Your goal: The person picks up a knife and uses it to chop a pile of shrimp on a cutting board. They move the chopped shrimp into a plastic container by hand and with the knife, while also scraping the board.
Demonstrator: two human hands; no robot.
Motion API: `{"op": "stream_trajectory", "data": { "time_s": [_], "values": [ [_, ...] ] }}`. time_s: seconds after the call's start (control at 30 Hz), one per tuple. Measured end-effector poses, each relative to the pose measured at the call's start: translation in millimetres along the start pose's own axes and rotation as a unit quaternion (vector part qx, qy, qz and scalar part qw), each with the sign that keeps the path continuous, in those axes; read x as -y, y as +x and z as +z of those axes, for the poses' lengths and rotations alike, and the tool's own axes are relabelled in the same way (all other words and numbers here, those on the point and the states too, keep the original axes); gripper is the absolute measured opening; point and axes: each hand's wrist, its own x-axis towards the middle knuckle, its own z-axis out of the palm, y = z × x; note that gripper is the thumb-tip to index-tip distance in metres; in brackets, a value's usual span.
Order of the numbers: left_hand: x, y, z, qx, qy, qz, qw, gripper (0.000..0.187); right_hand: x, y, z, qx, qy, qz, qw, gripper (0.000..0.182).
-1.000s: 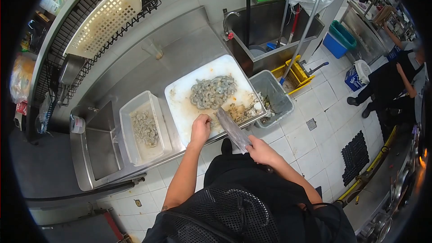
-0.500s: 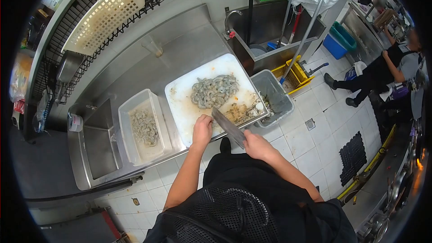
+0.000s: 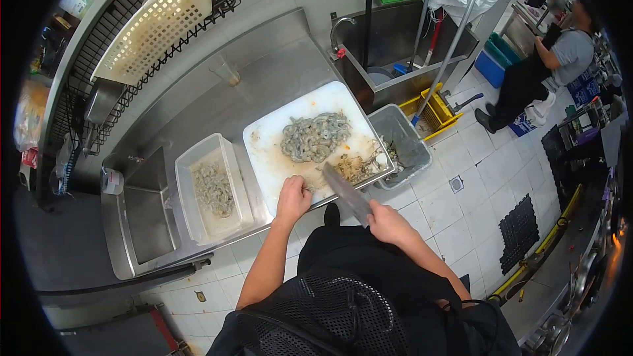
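My right hand (image 3: 389, 221) grips the handle of a broad-bladed knife (image 3: 347, 194), its tip over scraps (image 3: 359, 169) at the board's right edge. Near the front edge of the white cutting board (image 3: 269, 137), my left hand (image 3: 293, 199) has its fingers curled together; whatever they hold is too small to make out. A pile of grey shrimp (image 3: 315, 136) lies mid-board. Left of the board, a clear plastic tub (image 3: 242, 203) contains more shrimp (image 3: 213, 189).
A grey bin (image 3: 417, 151) stands right of the board, below a sink (image 3: 422, 89) and a yellow mop bucket (image 3: 432, 115). A metal basin (image 3: 150, 214) is at the left. A person (image 3: 554, 59) stands at the upper right.
The knife and my right hand have moved right, away from my left hand. My left hand has shifted slightly. The person at the upper right has changed position and turned.
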Motion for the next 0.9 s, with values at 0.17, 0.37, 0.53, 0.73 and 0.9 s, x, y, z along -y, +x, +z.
{"op": "stream_trajectory", "data": {
  "time_s": [0.17,0.37,0.53,0.73,0.9],
  "values": [
    [2.1,-7.0,-3.3,-0.014,-0.014,-0.021,1.0,0.012,14.4,-4.7,-17.3,-0.031,-0.021,0.033,0.999,0.024],
    [21.2,4.2,-36.1,-0.124,-0.015,-0.033,0.992,0.014,1.0,7.5,-0.3,0.021,-0.011,-0.032,0.999,0.025],
    [76.7,-14.4,-124.4,-0.257,0.023,-0.128,0.958,0.014,-4.8,-1.5,-21.8,-0.021,-0.018,0.057,0.998,0.028],
    [91.7,-11.8,-137.5,-0.287,0.203,-0.121,0.928,0.026,-7.4,3.8,-12.8,-0.015,-0.021,0.054,0.998,0.027],
    [18.1,75.2,-49.8,-0.067,0.062,-0.023,0.996,0.032,-6.5,-1.0,-11.9,-0.022,-0.021,0.039,0.999,0.027]
  ]
}}
